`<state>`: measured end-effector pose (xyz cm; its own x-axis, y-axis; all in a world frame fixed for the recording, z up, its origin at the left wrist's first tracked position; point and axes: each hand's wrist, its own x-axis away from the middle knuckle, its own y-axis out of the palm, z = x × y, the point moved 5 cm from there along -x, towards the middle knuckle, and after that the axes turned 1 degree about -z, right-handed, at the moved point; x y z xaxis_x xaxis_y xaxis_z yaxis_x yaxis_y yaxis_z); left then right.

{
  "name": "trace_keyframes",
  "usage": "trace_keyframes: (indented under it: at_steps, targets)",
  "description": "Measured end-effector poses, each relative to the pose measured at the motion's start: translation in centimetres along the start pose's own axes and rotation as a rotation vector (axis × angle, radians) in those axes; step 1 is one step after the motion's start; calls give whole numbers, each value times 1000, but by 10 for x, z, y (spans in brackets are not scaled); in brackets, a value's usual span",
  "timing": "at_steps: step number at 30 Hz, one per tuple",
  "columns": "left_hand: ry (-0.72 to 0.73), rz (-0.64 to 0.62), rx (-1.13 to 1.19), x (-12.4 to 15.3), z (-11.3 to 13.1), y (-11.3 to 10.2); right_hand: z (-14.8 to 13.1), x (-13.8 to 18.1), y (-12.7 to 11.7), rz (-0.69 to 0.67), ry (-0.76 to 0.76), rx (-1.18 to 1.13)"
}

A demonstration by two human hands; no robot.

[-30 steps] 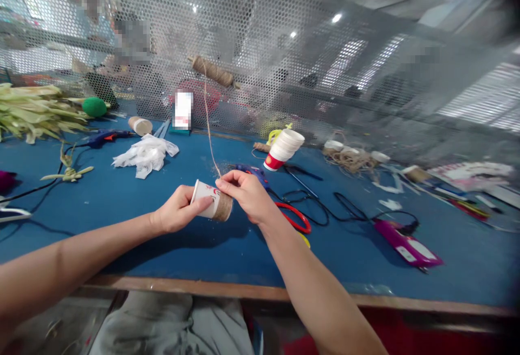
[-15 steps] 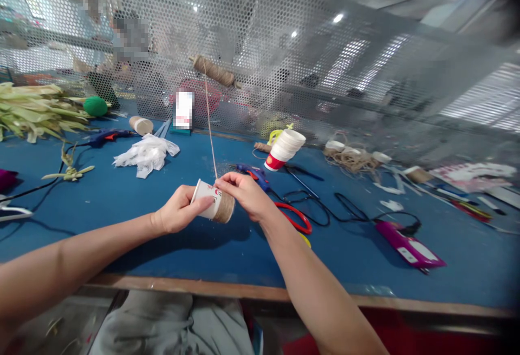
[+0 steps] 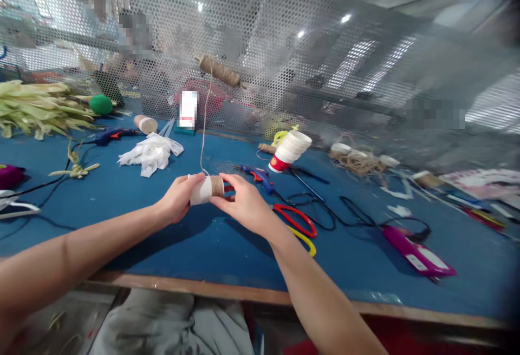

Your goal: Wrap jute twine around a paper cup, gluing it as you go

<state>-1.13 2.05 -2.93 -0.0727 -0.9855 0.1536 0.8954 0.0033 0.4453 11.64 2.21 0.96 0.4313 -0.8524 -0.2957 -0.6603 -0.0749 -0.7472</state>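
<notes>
A white paper cup (image 3: 201,191) lies on its side in the air between my hands, its base end wrapped in brown twine (image 3: 217,186). My left hand (image 3: 179,197) grips the rim end. My right hand (image 3: 244,201) holds the twine-wrapped end, thumb below and fingers above. From the cup a slack strand of twine (image 3: 203,127) runs up to a twine spool (image 3: 219,70) mounted on the perforated metal screen. Just beyond my right hand lies a blue glue gun (image 3: 260,176) on the blue table.
Red-handled scissors (image 3: 296,218) lie right of my right hand. Behind them leans a stack of paper cups (image 3: 289,152). A purple power strip (image 3: 418,252) with black cable sits at right. White lace (image 3: 150,152), another glue gun (image 3: 111,135) and pale husks (image 3: 40,106) are at left.
The cup has turned so its printed mark no longer shows. My right hand has gone from pinching the twine to holding the wrapped end. The strand has slackened.
</notes>
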Motion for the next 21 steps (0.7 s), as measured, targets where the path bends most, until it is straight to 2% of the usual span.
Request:
trace_keyframes:
  at_steps: [3,6,12,15,17,21]
  targets:
    - [23,-30,-8,-2,-2,0,3,0,1,-2,38,-22]
    - [97,-69,-70,-3,-1,-1,4,-1,-3,-23,81,-151]
    - [278,-290,-373,11,5,7,7,0,-16,-208,233,-442]
    - [331,-360,-468,16,6,11,9,3,-19,-216,230,-490]
    - [286,-364,-437,13,5,12,11,5,-19,-152,192,-506]
    - [30,-280,-154,2,-1,8,11,8,-11,-40,19,-409]
